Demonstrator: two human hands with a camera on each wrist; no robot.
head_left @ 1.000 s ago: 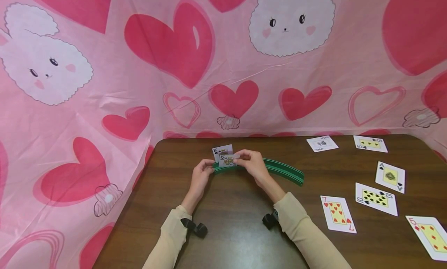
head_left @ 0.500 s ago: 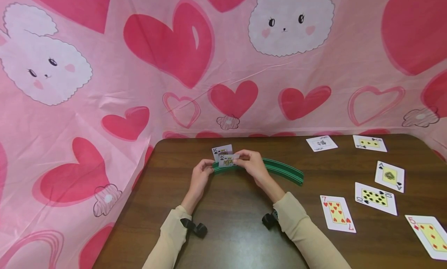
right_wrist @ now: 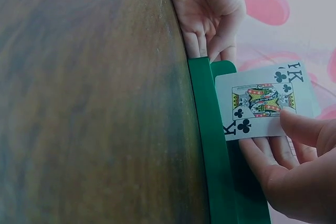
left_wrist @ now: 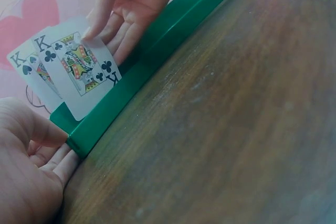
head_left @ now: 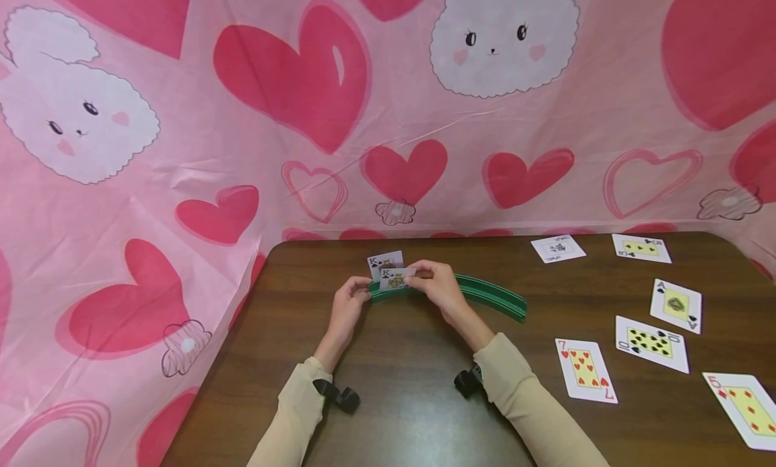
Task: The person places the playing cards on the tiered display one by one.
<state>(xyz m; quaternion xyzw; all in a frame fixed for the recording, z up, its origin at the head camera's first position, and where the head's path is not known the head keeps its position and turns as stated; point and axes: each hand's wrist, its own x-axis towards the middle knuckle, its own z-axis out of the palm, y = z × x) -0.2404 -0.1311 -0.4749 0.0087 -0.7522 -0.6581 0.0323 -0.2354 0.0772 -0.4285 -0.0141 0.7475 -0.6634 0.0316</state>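
Head view: left hand [head_left: 345,312] pinches the near-left end of the green rack [head_left: 494,296]; right hand [head_left: 442,290] pinches the king of clubs [left_wrist: 81,72] by its right side, thumb in front. That king sits between the hands, upright, lower edge at the rack. King of spades [head_left: 378,261] just behind it, partly covered. Rack curves out past the right hand on the worktop [head_left: 400,379]. Well right of the hands, lying flat: seven of hearts [head_left: 586,370], ten of spades [head_left: 651,344], ace of spades [head_left: 676,306], five of diamonds [head_left: 746,410].
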